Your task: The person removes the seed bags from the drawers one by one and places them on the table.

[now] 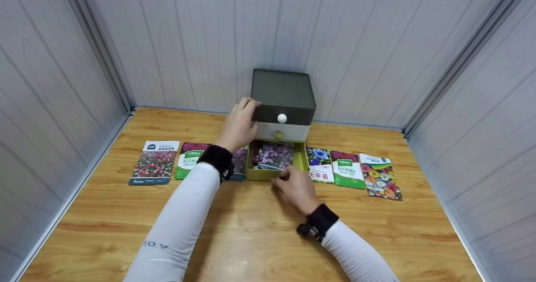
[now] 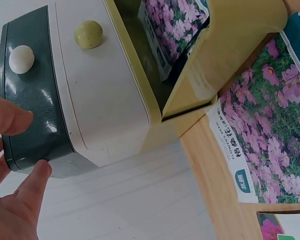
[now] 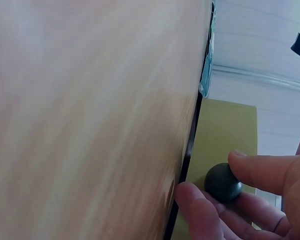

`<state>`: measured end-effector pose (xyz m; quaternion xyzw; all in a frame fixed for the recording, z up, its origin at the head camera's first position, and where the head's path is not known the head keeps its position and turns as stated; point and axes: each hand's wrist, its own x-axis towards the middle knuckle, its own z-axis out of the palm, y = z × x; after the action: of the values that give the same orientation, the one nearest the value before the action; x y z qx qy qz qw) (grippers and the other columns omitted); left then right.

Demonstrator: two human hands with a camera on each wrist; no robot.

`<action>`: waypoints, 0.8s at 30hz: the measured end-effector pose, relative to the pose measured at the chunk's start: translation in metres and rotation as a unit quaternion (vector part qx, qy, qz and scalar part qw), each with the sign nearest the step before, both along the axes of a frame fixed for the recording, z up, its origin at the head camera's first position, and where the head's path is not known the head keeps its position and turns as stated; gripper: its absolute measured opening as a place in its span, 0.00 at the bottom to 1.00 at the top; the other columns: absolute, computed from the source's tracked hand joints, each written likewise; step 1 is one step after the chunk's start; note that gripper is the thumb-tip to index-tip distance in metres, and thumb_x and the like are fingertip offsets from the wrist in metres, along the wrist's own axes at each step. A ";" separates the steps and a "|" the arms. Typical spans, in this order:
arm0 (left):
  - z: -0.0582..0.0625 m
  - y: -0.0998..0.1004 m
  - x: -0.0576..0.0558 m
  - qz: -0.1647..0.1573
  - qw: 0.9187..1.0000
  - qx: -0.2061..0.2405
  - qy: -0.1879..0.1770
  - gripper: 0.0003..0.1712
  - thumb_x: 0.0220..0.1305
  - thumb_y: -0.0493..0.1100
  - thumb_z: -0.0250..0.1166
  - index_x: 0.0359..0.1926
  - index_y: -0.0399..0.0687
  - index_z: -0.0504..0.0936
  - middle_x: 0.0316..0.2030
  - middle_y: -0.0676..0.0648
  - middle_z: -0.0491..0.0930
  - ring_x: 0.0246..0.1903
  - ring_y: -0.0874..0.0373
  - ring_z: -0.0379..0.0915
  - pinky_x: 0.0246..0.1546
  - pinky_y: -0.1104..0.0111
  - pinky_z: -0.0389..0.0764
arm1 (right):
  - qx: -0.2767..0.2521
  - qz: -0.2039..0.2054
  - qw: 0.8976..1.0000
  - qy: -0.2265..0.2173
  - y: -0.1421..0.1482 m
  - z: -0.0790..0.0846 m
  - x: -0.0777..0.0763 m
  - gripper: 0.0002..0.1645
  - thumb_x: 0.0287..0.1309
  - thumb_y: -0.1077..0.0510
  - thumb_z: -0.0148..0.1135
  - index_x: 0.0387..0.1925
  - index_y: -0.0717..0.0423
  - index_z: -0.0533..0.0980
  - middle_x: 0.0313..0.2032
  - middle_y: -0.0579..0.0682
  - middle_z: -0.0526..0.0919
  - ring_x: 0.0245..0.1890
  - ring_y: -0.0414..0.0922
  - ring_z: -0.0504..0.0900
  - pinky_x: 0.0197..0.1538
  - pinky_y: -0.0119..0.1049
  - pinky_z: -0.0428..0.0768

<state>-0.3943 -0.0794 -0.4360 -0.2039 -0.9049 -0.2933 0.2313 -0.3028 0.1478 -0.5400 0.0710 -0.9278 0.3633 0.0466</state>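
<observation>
A small three-drawer box [image 1: 283, 90] stands at the back, with a dark green top drawer, a white middle one and an olive-green bottom drawer [image 1: 261, 174] pulled out. Inside that drawer lies a seed packet [image 1: 276, 154] printed with pinkish-purple flowers. My left hand [image 1: 239, 125] grips the box's upper left corner; its thumb and fingers spread around the dark drawer's edge in the left wrist view. My right hand [image 1: 296, 187] is low at the drawer's front. In the right wrist view its thumb and fingers pinch the round dark knob [image 3: 223, 183], which the hand hides from the head view.
Flower seed packets lie in a row on the wooden table. Left of the box are a pink-flower packet [image 1: 154, 163], a green-and-white one [image 1: 189, 160] and one partly behind the left wrist. To the right are a blue-flower packet [image 1: 320, 164], another green-and-white packet [image 1: 347, 169] and a multicoloured-flower packet [image 1: 381, 176]. Panel walls enclose the table.
</observation>
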 end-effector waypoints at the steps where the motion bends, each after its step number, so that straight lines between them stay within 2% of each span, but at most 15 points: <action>1: 0.000 0.000 0.000 0.001 1.000 -0.001 0.002 0.27 0.72 0.30 0.68 0.70 0.38 0.78 0.65 0.38 0.76 0.61 0.36 0.78 0.66 0.46 0.80 | 0.000 0.001 1.000 -0.002 0.000 0.000 0.001 0.16 0.62 0.48 0.83 0.41 0.51 0.85 0.35 0.46 0.90 0.31 0.43 0.85 0.39 0.43 0.86; 9: -0.001 0.001 -0.003 0.002 1.000 0.003 0.012 0.27 0.70 0.28 0.68 0.68 0.37 0.79 0.64 0.38 0.77 0.60 0.36 0.78 0.67 0.47 0.79 | -0.005 0.009 1.000 -0.001 0.002 0.000 0.007 0.15 0.63 0.48 0.83 0.40 0.50 0.85 0.35 0.45 0.90 0.30 0.42 0.85 0.37 0.42 0.85; 24: 0.000 0.002 -0.001 0.011 1.000 -0.002 -0.002 0.27 0.71 0.29 0.67 0.70 0.40 0.78 0.66 0.40 0.76 0.62 0.37 0.77 0.67 0.48 0.80 | -0.013 0.017 1.000 0.000 0.005 -0.001 0.014 0.14 0.63 0.50 0.84 0.40 0.50 0.85 0.33 0.44 0.89 0.25 0.39 0.84 0.34 0.41 0.85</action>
<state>-0.3951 -0.0772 -0.4362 -0.1937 -0.9082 -0.2896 0.2321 -0.2888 0.1530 -0.5407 0.0864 -0.9217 0.3760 0.0413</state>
